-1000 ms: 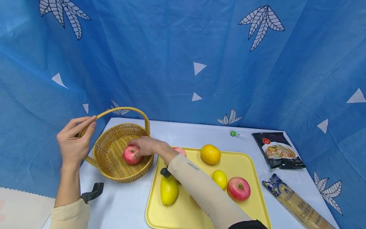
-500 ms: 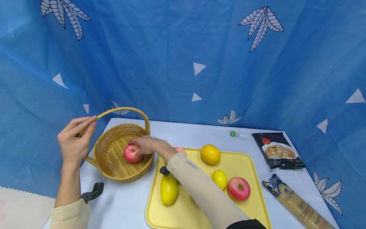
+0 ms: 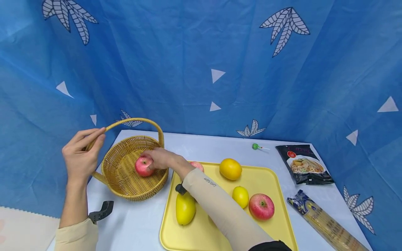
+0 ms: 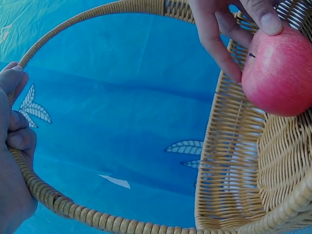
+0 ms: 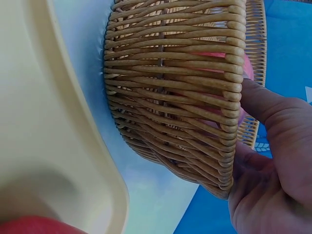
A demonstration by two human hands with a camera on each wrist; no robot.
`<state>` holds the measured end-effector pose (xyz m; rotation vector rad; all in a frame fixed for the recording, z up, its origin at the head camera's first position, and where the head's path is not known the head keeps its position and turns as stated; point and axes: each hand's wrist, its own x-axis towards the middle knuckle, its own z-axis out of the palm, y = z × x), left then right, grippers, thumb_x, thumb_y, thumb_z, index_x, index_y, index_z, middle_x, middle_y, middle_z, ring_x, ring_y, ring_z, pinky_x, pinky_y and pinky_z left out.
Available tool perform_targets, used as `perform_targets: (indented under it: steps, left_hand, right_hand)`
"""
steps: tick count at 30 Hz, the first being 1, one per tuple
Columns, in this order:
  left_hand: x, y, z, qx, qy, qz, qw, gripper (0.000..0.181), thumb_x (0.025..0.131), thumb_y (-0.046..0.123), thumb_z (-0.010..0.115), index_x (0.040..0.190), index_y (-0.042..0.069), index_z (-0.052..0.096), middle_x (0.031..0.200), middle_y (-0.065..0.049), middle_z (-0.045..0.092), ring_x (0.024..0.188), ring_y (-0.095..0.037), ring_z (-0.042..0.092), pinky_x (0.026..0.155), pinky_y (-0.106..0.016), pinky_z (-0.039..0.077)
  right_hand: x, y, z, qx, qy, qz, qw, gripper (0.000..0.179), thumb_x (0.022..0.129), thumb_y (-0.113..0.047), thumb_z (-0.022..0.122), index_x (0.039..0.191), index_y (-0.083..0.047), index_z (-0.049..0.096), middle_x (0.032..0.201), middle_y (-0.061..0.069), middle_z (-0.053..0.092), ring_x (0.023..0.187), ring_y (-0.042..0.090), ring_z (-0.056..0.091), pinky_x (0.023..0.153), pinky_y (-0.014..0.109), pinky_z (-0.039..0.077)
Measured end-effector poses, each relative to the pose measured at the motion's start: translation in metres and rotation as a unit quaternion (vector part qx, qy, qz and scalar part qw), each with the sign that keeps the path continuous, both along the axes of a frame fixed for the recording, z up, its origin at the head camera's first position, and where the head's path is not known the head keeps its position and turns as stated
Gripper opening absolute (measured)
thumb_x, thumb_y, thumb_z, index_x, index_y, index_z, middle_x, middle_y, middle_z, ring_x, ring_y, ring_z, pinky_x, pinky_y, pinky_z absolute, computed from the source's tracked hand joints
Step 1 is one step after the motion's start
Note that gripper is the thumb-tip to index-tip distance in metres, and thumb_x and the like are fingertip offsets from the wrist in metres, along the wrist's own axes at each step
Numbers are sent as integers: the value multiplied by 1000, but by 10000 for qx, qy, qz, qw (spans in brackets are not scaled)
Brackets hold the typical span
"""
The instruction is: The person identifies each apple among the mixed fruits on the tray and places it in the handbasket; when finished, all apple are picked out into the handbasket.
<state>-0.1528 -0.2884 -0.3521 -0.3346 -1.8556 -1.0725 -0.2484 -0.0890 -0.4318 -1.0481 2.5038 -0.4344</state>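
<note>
My left hand grips the arched handle of a round wicker basket, its fingers wrapped round the left side of the arch. Inside the basket my right hand holds a pinkish-red apple. In the left wrist view the thumb and fingers lie against the apple near its stem, over the woven floor. From the right wrist view the basket wall hides most of the apple, and the hand reaches over the rim.
Right of the basket lies a yellow tray with a mango, an orange-yellow fruit, a lemon and a large apple. Farther right are a lollipop, a black noodle packet and a pasta bag.
The apple has shifted very slightly upward in the head view with my right hand. My left hand keeps its grip on the handle.
</note>
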Motion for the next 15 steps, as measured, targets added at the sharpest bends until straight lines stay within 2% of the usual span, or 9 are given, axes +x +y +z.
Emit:
perform_targets:
  steps: [15]
  left_hand:
    - [1,1,1,-2,-58,84,9999,19,85,-14,70,102,-7,76,98,-19,73,88,0,63,71,-8,46]
  right_hand:
    - [-1,2,-2,-69,39,35,10000,61,94,-37,71,149,-36,46,146,-3,51,136,15,45,103,31,46]
